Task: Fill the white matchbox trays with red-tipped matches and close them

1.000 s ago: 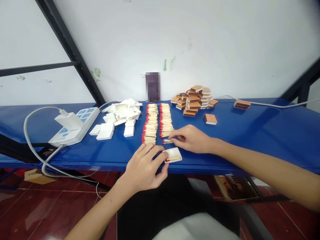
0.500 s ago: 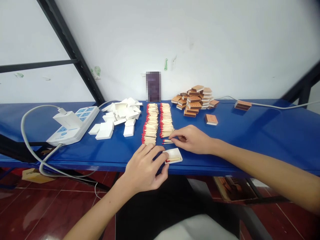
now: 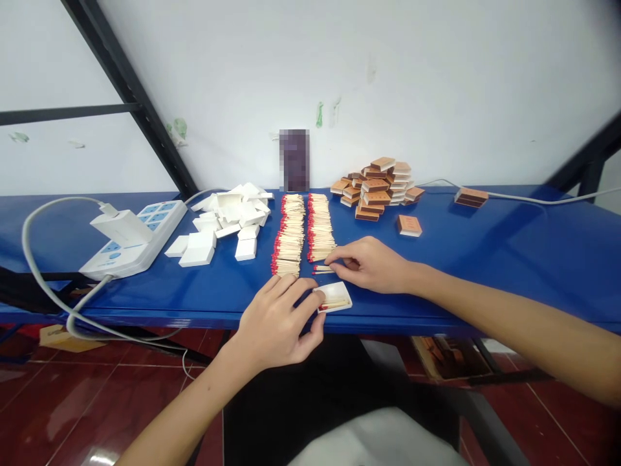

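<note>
My left hand (image 3: 284, 317) grips the left end of a white matchbox tray (image 3: 338, 290) near the table's front edge. Several matches (image 3: 336, 303) lie inside that tray, partly under my fingers. Just beyond it, my right hand (image 3: 366, 264) pinches the pale ends of a few red-headed matches (image 3: 320, 268) lying on the table. Past my fingers run two long rows of matches, a left row (image 3: 290, 233) and a right row (image 3: 319, 226), heads pointing left.
White empty trays (image 3: 237, 210) are heaped at left, beside a power strip (image 3: 145, 239) with a plugged-in charger (image 3: 121, 228) and looping cable. Orange-brown matchboxes (image 3: 376, 188) are piled at back right. A dark pixelated object (image 3: 295, 162) stands against the wall. Black frame bars (image 3: 145, 123) rise at left.
The camera view has shifted slightly, so the scene sits a little higher and further left. Both hands keep nearly the same places and grips.
</note>
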A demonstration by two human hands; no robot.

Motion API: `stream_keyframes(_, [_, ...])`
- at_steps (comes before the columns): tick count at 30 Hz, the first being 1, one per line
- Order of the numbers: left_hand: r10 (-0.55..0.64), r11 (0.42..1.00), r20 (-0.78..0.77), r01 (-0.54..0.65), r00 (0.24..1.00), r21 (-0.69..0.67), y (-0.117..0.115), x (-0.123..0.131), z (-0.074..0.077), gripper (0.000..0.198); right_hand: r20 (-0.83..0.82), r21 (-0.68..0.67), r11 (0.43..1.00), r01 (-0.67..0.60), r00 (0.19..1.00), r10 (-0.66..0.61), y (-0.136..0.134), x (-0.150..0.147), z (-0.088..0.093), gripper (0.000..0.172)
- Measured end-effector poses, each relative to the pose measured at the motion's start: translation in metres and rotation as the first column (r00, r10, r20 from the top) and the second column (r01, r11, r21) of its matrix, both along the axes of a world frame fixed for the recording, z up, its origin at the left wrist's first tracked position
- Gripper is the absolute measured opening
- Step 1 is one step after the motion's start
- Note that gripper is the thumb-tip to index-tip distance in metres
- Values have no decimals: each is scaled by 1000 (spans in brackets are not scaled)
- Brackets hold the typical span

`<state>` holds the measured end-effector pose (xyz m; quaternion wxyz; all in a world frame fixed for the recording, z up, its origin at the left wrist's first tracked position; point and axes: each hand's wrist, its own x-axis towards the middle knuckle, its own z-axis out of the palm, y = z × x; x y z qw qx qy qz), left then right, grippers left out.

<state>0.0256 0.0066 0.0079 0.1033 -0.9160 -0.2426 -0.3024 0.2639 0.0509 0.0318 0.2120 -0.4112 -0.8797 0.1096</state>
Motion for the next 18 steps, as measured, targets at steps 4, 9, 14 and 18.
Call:
stream_keyframes(4, [1,1000,-2,-1,1000,0,0,0,-1,18,0,9,1000,1,1000,-1,1,0,-1,24])
stream_keyframes(9, [5,1000,-3,-5,1000,-1,1,0,-3,18,9,-12,1000,1,1000,-1,0,-1,-1,26])
stream_keyframes(14, [2,1000,4,-2,1000,-7,0,0,-3,18,5,-41,999,6,1000,-6,-1,-1,1,27])
stream_keyframes(18, [1,1000,4,-1,1000,-10,0,0,-2,19,7,-44,999,10,1000,-9,-2,-1,2,28])
